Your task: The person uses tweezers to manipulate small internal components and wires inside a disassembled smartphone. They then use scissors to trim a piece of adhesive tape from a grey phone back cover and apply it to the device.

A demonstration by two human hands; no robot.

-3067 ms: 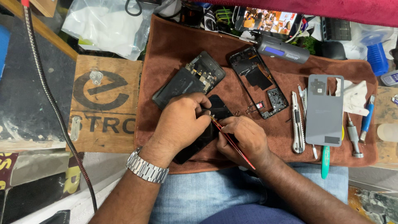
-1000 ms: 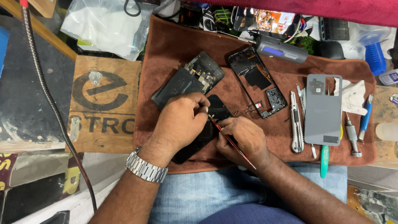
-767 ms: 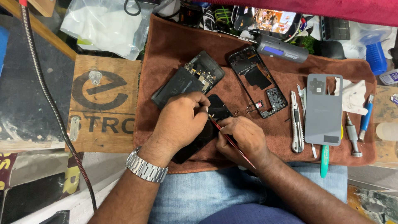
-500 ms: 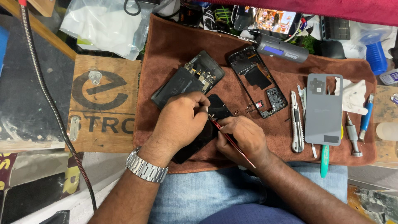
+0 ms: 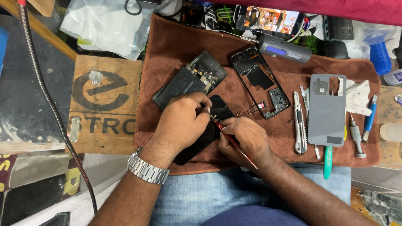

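A: What does the left hand (image 5: 181,123) have hold of?

B: It lies curled over a dark phone body (image 5: 209,127) on the brown cloth mat (image 5: 176,50), fingers bent down onto it and pressing it flat. The thumb and forefinger are drawn together at the upper edge, right where the tool's tip meets the phone.

A: And the right hand (image 5: 245,140)?

B: Closed tight around thin red tweezers (image 5: 232,141), pinched between thumb and fingers like a pen. The tip points up and left to the phone, just beside the left fingertips; the back end sticks out past the wrist.

A: Where does the phone sit?

B: Near the front edge of the mat, in front of the person's lap, mostly hidden under both hands.

A: What lies around it?

B: Another opened phone with its circuit board showing (image 5: 190,79) just behind the left hand, a bare black frame (image 5: 259,81) to the right, then a utility knife (image 5: 298,121) and a grey back cover (image 5: 326,109), well apart from the hands
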